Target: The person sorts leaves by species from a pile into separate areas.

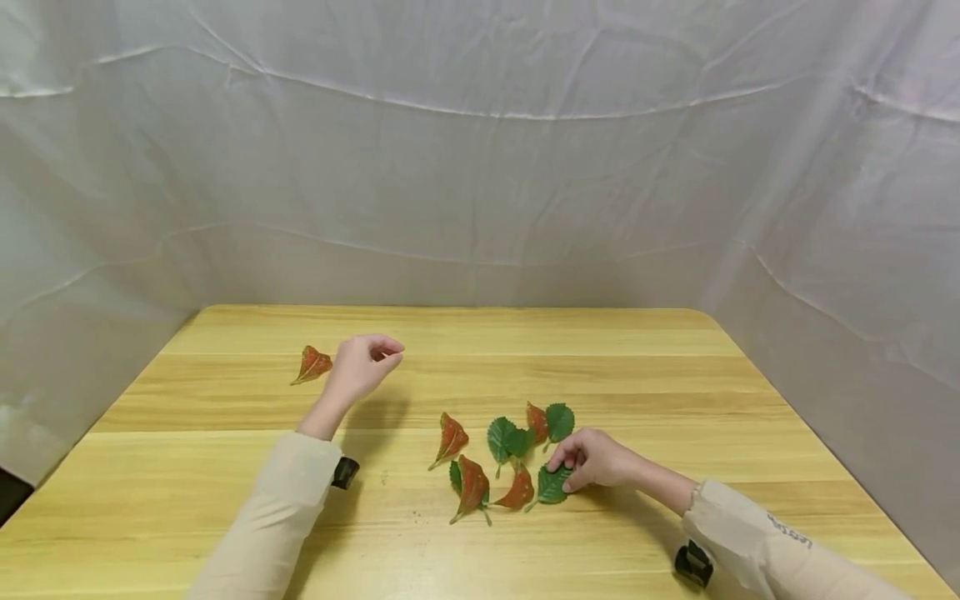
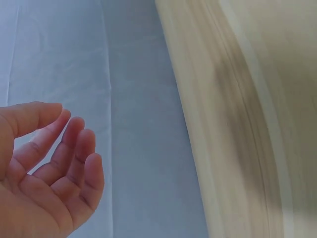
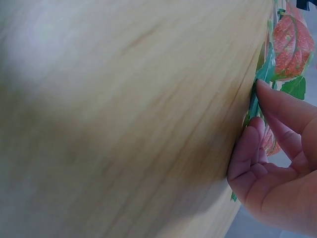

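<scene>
A serrated green leaf (image 1: 552, 487), pinched by the right hand (image 1: 600, 458), borders red and green leaves (image 1: 472, 483) well off the table's (image 1: 637, 367) far edge; another red leaf (image 1: 313, 364) lies nearest the far-left corner.

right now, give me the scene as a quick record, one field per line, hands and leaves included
left hand: raised above the table, holding nothing, fingers loosely curled
nearest to left hand: lone red leaf
right hand: pinches a green leaf between thumb and fingers
leaf group: red and green leaves near the right hand, some overlapping
table surface: light wood grain
backdrop: pale, creased sheeting behind and at both sides
</scene>
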`<state>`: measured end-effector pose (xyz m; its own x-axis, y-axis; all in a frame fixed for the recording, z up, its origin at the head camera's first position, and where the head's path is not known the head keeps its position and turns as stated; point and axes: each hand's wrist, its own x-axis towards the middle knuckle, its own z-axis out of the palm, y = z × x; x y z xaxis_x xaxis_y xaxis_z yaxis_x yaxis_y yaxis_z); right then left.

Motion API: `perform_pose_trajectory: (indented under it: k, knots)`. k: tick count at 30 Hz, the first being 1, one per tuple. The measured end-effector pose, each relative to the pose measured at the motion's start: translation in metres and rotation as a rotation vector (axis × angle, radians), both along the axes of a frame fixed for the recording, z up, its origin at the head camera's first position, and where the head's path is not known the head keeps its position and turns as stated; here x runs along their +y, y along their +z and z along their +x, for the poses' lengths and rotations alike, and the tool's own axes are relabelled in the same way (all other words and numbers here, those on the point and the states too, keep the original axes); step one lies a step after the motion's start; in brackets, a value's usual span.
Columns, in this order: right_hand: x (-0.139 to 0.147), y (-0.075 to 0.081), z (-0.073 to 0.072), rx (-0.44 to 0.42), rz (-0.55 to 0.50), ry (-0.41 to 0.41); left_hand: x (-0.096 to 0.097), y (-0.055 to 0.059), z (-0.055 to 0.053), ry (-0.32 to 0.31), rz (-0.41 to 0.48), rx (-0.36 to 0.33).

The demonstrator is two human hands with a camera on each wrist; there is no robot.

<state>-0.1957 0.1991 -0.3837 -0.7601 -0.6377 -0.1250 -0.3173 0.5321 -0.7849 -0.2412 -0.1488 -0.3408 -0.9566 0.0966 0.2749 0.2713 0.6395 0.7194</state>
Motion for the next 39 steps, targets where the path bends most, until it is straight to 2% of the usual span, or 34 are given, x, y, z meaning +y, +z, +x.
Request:
perform_pose_trajectory:
  k: [7,16,32,39]
  knots:
    - [-0.001,0.000,0.000,0.006,0.004,0.006,0.015,-0.004,0.007,-0.071,-0.041,0.032]
    - [-0.001,-0.001,-0.002,0.008,0.014,0.002,0.029,-0.008,0.018,-0.121,-0.078,0.017]
    - [-0.001,-0.002,0.000,0.014,0.011,0.009,0.046,-0.019,0.025,-0.236,-0.194,-0.134]
    - [-0.001,-0.002,-0.002,0.015,0.024,0.010,0.050,-0.022,0.025,-0.315,-0.252,-0.186]
